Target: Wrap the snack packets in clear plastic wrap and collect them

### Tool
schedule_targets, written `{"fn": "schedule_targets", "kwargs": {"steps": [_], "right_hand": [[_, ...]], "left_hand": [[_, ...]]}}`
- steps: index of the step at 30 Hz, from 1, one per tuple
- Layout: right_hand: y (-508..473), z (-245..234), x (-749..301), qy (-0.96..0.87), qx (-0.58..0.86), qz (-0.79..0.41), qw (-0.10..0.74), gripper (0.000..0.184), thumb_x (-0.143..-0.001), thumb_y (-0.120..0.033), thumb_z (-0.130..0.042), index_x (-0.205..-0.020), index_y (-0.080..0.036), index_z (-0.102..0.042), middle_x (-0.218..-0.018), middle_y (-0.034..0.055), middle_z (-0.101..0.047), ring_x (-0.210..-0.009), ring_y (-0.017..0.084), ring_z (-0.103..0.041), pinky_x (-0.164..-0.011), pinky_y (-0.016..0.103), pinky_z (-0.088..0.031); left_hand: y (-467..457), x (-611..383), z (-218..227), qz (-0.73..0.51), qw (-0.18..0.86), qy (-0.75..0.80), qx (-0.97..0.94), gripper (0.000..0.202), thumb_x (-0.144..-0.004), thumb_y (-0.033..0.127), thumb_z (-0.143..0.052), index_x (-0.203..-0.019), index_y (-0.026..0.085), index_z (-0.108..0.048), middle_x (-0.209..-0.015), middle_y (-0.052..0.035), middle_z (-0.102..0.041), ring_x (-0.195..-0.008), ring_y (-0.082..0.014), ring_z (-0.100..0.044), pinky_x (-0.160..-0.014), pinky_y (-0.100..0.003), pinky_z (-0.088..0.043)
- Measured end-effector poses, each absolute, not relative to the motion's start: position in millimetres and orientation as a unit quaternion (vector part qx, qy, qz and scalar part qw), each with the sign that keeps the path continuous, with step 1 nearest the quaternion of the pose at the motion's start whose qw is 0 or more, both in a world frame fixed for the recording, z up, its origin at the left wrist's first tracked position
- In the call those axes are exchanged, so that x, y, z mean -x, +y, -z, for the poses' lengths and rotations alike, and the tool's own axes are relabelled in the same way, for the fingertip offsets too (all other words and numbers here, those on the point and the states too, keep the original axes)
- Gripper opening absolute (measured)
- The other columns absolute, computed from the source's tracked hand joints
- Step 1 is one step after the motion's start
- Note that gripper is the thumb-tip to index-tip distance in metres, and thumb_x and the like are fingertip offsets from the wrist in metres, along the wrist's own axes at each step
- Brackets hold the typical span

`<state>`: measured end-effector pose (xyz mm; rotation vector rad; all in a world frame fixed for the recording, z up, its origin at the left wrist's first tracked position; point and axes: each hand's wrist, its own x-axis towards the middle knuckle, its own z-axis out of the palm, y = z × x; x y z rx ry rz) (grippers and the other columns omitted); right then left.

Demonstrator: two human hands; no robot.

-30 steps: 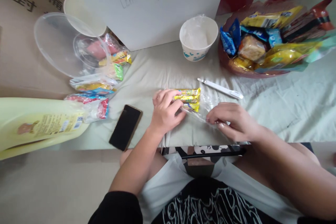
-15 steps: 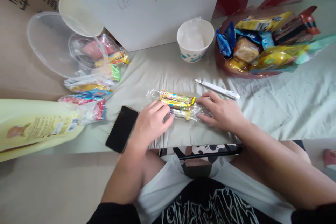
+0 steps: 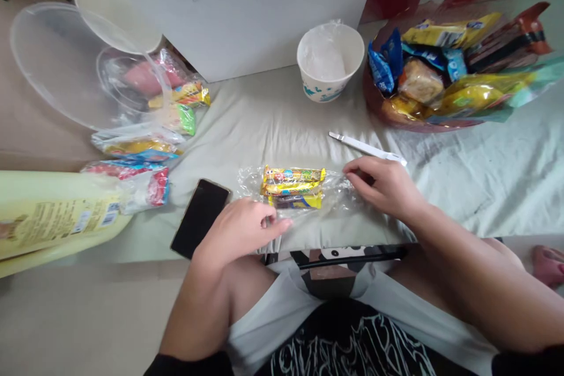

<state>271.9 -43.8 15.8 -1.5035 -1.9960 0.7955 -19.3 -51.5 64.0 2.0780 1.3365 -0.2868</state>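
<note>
A clear plastic bag [image 3: 251, 179] lies flat on the pale green cloth [image 3: 273, 123] and holds yellow snack bars [image 3: 293, 186]. My right hand [image 3: 385, 188] pinches the bag's right end with its fingers closed on the plastic. My left hand [image 3: 240, 229] rests on the cloth just below the bag's left half, fingers loosely stretched, fingertips near the bag's lower edge. A white pen-like stick [image 3: 368, 148] lies just above my right hand.
A black phone [image 3: 200, 217] lies left of my left hand. Bagged snacks [image 3: 141, 147] and clear lids [image 3: 53, 64] sit at the left, with a yellow bottle [image 3: 48, 211]. A paper bowl [image 3: 328, 61] and a red bag of snacks [image 3: 453, 76] stand behind.
My left hand has slid down off the snack bars to the cloth below the bag. My right hand shifted to the bag's right end and pinched it.
</note>
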Motion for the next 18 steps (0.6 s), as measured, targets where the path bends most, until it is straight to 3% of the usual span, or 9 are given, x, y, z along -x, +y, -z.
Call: {"fn": "schedule_targets", "kwargs": {"steps": [2,4,6,8,9,10,13,16,18], "right_hand": [[-43.8,-18.9,-270.5,-0.695,0.580,-0.323,0.275,0.015,-0.088,-0.028,-0.055,-0.086,-0.020,-0.067,-0.064,0.0000,-0.063,-0.052,0.011,-0.052,-0.054,0.027,-0.041],[-44.2,-22.0,-269.4,-0.646,0.596,-0.379,0.289,0.014,-0.087,-0.031,-0.057,-0.087,-0.020,-0.066,-0.060,-0.0018,-0.060,-0.048,0.010,-0.049,-0.049,0.027,-0.039],[-44.5,-23.7,-268.7,-0.596,0.598,-0.444,0.301,0.015,-0.087,-0.034,-0.059,-0.088,-0.020,-0.064,-0.060,-0.0028,-0.057,-0.045,0.010,-0.048,-0.044,0.026,-0.038],[-44.5,-22.2,-268.0,-0.546,0.599,-0.493,0.317,0.015,-0.088,-0.036,-0.061,-0.089,-0.021,-0.061,-0.062,-0.0037,-0.055,-0.043,0.009,-0.048,-0.041,0.025,-0.037],[-44.5,-20.1,-267.4,-0.520,0.601,-0.508,0.333,0.014,-0.088,-0.035,-0.062,-0.090,-0.022,-0.059,-0.063,-0.0042,-0.055,-0.042,0.009,-0.048,-0.040,0.024,-0.038],[-44.4,-17.1,-266.7,-0.497,0.601,-0.514,0.358,0.013,-0.089,-0.035,-0.062,-0.092,-0.023,-0.058,-0.066,-0.0041,-0.055,-0.043,0.009,-0.050,-0.040,0.024,-0.039],[-44.3,-6.3,-263.8,-0.472,0.572,-0.490,0.458,0.018,-0.089,-0.034,-0.063,-0.102,-0.027,-0.053,-0.096,0.0021,-0.064,-0.069,0.014,-0.069,-0.055,0.028,-0.056],[-47.0,-1.7,-261.2,-0.548,0.530,-0.394,0.514,0.026,-0.088,-0.030,-0.065,-0.110,-0.028,-0.052,-0.128,0.0087,-0.059,-0.117,0.023,-0.066,-0.092,0.041,-0.059],[-51.8,-5.0,-259.3,-0.621,0.514,-0.286,0.519,0.024,-0.086,-0.025,-0.066,-0.107,-0.028,-0.055,-0.121,0.0086,-0.061,-0.119,0.025,-0.064,-0.098,0.044,-0.056]], "left_hand": [[-51.5,19.8,-62.1,0.086,0.342,0.476,-0.806,0.054,-0.095,0.045,-0.054,-0.048,0.019,-0.047,-0.042,0.0048,-0.038,-0.042,-0.0085,-0.029,-0.049,-0.028,-0.018],[-50.7,19.2,-55.2,-0.027,0.298,0.469,-0.831,0.051,-0.096,0.036,-0.054,-0.049,0.019,-0.045,-0.043,0.0056,-0.034,-0.042,-0.0082,-0.027,-0.048,-0.028,-0.020],[-47.3,18.1,-46.1,-0.207,0.184,0.478,-0.834,0.041,-0.094,0.027,-0.056,-0.054,0.019,-0.049,-0.046,0.0054,-0.041,-0.045,-0.0089,-0.035,-0.050,-0.027,-0.028],[-40.0,18.1,-38.0,-0.333,0.070,0.471,-0.814,0.023,-0.090,0.023,-0.061,-0.067,0.020,-0.058,-0.057,0.0023,-0.056,-0.056,-0.0121,-0.050,-0.060,-0.028,-0.042],[-35.4,19.1,-35.1,-0.344,0.049,0.465,-0.814,0.010,-0.087,0.025,-0.065,-0.079,0.020,-0.064,-0.071,-0.0013,-0.066,-0.068,-0.0155,-0.060,-0.070,-0.031,-0.048],[-30.7,20.9,-32.9,-0.323,0.057,0.465,-0.822,0.012,-0.085,0.028,-0.069,-0.093,0.020,-0.067,-0.089,-0.0056,-0.072,-0.085,-0.0200,-0.066,-0.082,-0.036,-0.051],[-19.8,28.6,-30.0,-0.184,0.171,0.492,-0.834,0.052,-0.083,0.037,-0.073,-0.130,0.019,-0.059,-0.129,-0.0131,-0.067,-0.123,-0.0294,-0.060,-0.104,-0.046,-0.048],[-17.5,33.7,-30.2,-0.116,0.244,0.534,-0.801,0.057,-0.087,0.036,-0.071,-0.138,0.019,-0.053,-0.128,-0.0125,-0.067,-0.123,-0.0290,-0.060,-0.105,-0.046,-0.049],[-19.0,33.7,-31.5,-0.105,0.259,0.552,-0.785,0.051,-0.089,0.035,-0.070,-0.135,0.019,-0.056,-0.123,-0.0113,-0.069,-0.116,-0.0274,-0.064,-0.102,-0.044,-0.051]]}}
